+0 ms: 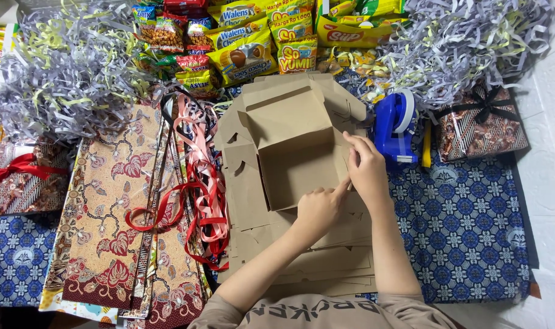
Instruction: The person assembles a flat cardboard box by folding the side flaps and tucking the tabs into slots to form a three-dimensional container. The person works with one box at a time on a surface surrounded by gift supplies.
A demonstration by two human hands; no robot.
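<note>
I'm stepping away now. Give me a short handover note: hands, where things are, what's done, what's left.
Left hand and right hand both press the right wall of a half-folded brown cardboard box, which sits on a stack of flat box blanks.
Done: box bottom and back walls are up.
Left: right side not yet closed, lid open.
Blue tape dispenser lies right of the box, ribbons to its left.

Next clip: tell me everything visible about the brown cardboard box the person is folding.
The plain brown cardboard box is half assembled: an open, empty tray with its walls raised and a creased lid flap standing at the far side. It sits on a stack of flat brown cardboard blanks. The left hand presses its near right corner, and the right hand grips its right wall.
</note>
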